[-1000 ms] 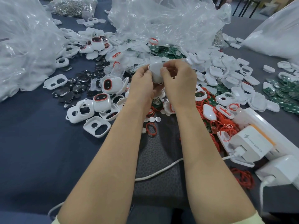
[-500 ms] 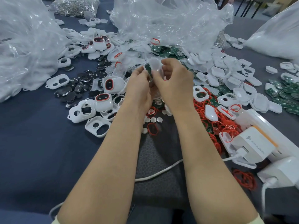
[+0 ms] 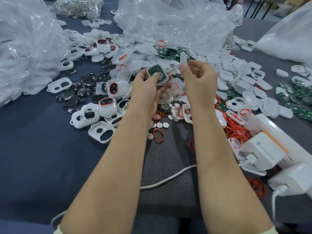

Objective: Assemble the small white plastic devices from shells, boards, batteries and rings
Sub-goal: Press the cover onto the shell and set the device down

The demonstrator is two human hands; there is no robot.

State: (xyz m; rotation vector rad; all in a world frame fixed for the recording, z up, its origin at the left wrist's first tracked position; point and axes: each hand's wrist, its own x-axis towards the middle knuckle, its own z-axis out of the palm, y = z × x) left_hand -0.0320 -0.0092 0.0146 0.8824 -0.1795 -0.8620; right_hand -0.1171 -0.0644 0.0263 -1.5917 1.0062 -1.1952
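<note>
Hands now parted, unit opened. Left hand (image 3: pixel 146 88) grip clamped on lower shell (image 3: pixel 164 80), green board (image 3: pixel 154 69) seated inside, thumb pressing. Right hand (image 3: pixel 199 81) pinches cover (image 3: pixel 183 58) just beside, above bench (image 3: pixel 33 149). Likely closing next.

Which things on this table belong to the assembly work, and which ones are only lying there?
Belong to the job: left hand holding shell with green board; right hand pinching white cover; red rings; loose green boards; empty front shells; finished devices.
Just lying about: white charger; white cable; clear plastic bag.
</note>
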